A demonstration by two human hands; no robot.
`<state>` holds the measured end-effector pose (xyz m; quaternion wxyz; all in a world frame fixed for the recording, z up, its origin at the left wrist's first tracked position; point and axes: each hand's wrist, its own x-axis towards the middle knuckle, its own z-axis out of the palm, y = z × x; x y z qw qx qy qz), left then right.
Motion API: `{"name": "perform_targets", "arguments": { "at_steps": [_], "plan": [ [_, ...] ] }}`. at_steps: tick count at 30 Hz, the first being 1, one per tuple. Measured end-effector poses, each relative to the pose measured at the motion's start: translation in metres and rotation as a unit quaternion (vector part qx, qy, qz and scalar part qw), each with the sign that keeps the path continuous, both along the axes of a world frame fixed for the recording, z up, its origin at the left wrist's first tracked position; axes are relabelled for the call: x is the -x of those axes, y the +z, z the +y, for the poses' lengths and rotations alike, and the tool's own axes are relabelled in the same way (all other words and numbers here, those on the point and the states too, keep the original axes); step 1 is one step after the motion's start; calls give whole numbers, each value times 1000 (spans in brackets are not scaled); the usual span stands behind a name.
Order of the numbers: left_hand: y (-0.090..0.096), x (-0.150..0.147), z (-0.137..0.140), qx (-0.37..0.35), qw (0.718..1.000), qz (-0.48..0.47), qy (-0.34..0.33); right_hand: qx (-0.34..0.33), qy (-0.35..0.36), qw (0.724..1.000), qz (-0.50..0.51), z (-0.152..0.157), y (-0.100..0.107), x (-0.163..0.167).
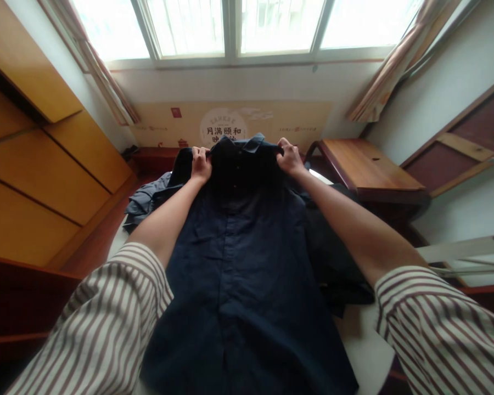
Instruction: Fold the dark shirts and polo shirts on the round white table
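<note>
A dark navy button-up shirt [247, 263] stretches away from me, front side up, with its collar [251, 144] at the far end and its hem near my body. My left hand [201, 163] is closed on the fabric at the left shoulder, beside the collar. On the opposite shoulder, my right hand [290, 157] pinches the cloth, fingers curled under. The shoulder line is lifted and held taut between both hands. Small buttons run down the middle of the shirt.
Grey-blue clothing [144, 197] lies bunched at the left, and dark cloth [341, 247] at the right, on a white surface [362, 334]. A wooden desk [366, 164] stands at the back right. Yellow cabinets [45, 181] line the left, below windows [230, 27] at the back.
</note>
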<state>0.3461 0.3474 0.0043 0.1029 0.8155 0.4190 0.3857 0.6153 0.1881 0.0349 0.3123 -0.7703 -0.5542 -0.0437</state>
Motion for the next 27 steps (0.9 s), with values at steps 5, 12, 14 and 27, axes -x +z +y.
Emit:
{"name": "perform_targets", "arguments": {
  "at_steps": [5, 12, 14, 27],
  "plan": [
    [-21, -10, -11, 61, 990, 126, -27, 54, 65, 996, -13, -2, -6, -11],
    [-33, 30, -100, 25, 952, 262, -153, 97, 92, 990, -53, -88, -24, -15],
    [-27, 55, -140, 14, 942, 266, -203, 71, 106, 989, -70, -129, -19, -10],
    [-37, 286, -305, -68, 935, 212, -275, 94, 215, 972, -10, -401, -51, 147]
  ]
}}
